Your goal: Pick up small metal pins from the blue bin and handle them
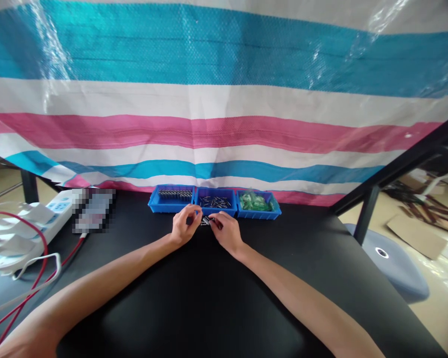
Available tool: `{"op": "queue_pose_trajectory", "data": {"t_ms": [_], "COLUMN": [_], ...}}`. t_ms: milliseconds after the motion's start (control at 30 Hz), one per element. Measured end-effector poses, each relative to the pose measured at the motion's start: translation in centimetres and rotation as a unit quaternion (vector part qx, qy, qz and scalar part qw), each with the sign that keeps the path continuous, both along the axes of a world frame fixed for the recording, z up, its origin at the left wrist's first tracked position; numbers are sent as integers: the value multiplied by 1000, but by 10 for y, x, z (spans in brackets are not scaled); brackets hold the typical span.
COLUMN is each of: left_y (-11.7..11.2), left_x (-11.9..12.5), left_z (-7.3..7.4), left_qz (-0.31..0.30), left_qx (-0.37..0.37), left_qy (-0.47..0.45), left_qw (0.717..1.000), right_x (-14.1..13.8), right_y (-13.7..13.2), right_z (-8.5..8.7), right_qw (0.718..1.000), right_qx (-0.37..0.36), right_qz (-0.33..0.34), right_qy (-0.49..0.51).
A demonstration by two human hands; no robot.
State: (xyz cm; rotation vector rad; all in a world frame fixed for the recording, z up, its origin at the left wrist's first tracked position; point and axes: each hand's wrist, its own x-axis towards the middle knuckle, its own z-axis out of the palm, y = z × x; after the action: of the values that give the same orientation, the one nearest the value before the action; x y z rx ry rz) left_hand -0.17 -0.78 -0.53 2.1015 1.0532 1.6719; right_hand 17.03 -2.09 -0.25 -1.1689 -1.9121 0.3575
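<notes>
Both my hands meet just in front of the middle blue tray (215,211) on the black table (209,298). My left hand (184,226) and my right hand (226,231) are closed in pinches on a small dark metal part (206,221) held between their fingertips. The middle tray holds several small metal pins. In the left blue tray (170,206) lies a row of dark cylindrical parts. The right blue tray (259,213) is filled with green pieces.
A white power strip (56,209) with red and white cables (30,258) lies at the table's left. A striped tarp (224,99) hangs behind the trays. A black frame post (369,209) and a grey stool (392,258) stand to the right.
</notes>
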Motion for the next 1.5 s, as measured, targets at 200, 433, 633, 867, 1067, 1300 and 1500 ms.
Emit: {"op": "queue_pose_trajectory", "data": {"t_ms": [200,433,633,867,1067,1300,1500], "left_y": [0,1,2,1,2,1,0], "left_x": [0,-1,-1,-1,-1,0,2], "left_z": [0,1,0,2,1,5,13], "left_qz": [-5,-16,-21,-19,-22,-14,-19], "left_qx": [6,8,8,15,14,17,-22], "left_qy": [-3,7,6,15,15,24,82], "left_qw": [1000,1000,1000,1000,1000,999,996], "right_x": [-3,-4,-5,-4,-5,-3,0], "right_y": [-1,-4,-4,-4,-4,-5,-5], "right_z": [-9,-5,-6,-7,-6,-5,1], "right_qw": [991,978,973,973,973,989,997], "right_qx": [7,-23,-27,-13,-17,14,47], "right_qz": [-31,-55,-64,-68,-76,-72,-28], "right_qy": [-133,-199,-219,-220,-216,-128,50]}}
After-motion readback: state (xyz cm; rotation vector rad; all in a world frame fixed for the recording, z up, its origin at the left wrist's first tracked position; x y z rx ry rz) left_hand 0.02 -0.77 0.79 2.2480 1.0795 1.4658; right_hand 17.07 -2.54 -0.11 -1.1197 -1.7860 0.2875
